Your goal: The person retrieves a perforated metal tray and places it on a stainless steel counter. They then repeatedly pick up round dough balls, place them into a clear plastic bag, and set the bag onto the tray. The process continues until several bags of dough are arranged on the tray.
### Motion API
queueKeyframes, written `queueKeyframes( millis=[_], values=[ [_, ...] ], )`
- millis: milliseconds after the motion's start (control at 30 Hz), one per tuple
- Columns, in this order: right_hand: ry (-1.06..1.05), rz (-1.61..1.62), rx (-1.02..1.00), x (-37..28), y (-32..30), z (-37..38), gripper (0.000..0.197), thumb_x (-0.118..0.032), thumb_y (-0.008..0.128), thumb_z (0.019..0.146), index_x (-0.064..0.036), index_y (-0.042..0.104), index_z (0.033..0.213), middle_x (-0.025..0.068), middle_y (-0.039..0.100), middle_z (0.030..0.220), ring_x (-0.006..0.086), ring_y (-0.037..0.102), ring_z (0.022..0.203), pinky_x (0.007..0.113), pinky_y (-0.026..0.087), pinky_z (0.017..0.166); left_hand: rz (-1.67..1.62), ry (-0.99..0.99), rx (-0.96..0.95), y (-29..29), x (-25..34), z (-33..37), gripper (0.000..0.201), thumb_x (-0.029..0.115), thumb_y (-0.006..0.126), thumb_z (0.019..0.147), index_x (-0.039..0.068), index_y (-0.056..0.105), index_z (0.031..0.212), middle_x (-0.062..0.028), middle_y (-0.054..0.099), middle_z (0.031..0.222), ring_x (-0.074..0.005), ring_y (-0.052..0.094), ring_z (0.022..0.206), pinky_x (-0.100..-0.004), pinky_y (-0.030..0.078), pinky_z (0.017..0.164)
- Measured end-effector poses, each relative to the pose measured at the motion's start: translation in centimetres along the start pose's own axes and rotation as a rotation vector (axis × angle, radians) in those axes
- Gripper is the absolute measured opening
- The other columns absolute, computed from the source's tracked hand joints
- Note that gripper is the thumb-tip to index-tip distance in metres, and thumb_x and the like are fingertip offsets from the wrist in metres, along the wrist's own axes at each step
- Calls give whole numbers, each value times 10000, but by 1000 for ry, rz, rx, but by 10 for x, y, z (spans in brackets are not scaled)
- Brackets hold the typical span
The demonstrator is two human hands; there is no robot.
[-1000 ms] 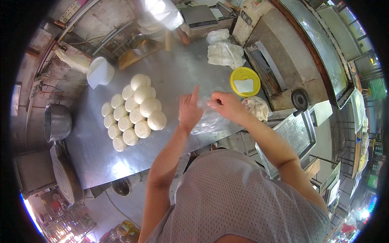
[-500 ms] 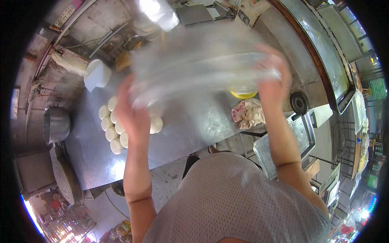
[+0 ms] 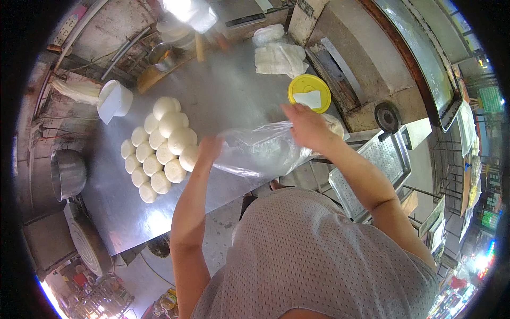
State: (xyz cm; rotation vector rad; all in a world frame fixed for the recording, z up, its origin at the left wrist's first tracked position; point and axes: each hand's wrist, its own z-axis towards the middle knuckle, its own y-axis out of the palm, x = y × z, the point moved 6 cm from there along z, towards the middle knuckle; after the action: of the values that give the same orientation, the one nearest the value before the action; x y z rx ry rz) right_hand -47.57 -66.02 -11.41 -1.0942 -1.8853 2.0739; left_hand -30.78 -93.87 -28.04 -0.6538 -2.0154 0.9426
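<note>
A clear plastic sheet or bag [image 3: 260, 151] hangs stretched between my two hands at the near edge of the metal table [image 3: 228, 80]. My left hand [image 3: 210, 148] is closed on its left end, right beside the stacked dough. My right hand [image 3: 309, 127] grips the other end, below a round tub with a yellow lid [image 3: 322, 98]. Several round white dough pieces [image 3: 151, 165] stand in rows on the left half of the table, with larger balls [image 3: 173, 124] along their right side. Part of a cloth [image 3: 334, 126] shows behind my right hand.
A white container [image 3: 116, 101] and a steel pot [image 3: 68, 173] stand at the left. Folded white cloths [image 3: 280, 58] lie at the back of the table. To the right are a perforated metal tray [image 3: 380, 162] and a black round-ended object [image 3: 388, 118]. A wooden board [image 3: 154, 78] leans behind the dough.
Both hands have come down and nearer my body with the plastic, from above the table to its near edge. The dough, yellow lid and cloths behind are now uncovered.
</note>
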Motion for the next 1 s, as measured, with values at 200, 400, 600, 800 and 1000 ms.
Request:
queueKeyframes(
  millis=[200,400,600,800,1000],
  values=[
    [-293,-25,-531,-40,125,-6,227,-104,646,833,-68,743,1035,123,739,1056,361,698,1047,478,527,951,169,-14,-11,44,-38,48,387,330,520,970,26,747,1043,-272,713,1102,-438,675,1081,-530,533,907],
    [-273,-359,-357,16,167,12,149,-166,668,835,-108,781,913,137,740,1049,325,712,1001,571,483,931,491,701,541,-25,129,-52,257,202,521,967,83,695,1114,-196,699,1162,-388,685,1079,-497,548,943],
    [-186,-402,-292,49,189,16,186,-153,660,826,-96,790,947,153,739,1078,317,707,1035,683,354,1124,460,378,-77,29,49,6,201,142,586,934,87,652,1116,-150,674,1215,-360,660,1171,-481,552,946],
    [-184,-663,-516,72,199,25,420,-273,664,898,-60,701,1258,171,668,1319,328,591,1316,632,235,1242,618,356,-96,40,41,7,415,207,661,904,99,608,1301,-152,641,1335,-325,650,1207,-457,519,1019],
    [-307,-1884,-360,129,261,26,969,-560,629,906,-48,220,1620,131,238,1698,263,147,1592,463,126,1319,699,91,53,98,2,15,488,167,562,983,83,510,1461,-114,617,1376,-247,618,1259,-420,485,1046]
  ],
)
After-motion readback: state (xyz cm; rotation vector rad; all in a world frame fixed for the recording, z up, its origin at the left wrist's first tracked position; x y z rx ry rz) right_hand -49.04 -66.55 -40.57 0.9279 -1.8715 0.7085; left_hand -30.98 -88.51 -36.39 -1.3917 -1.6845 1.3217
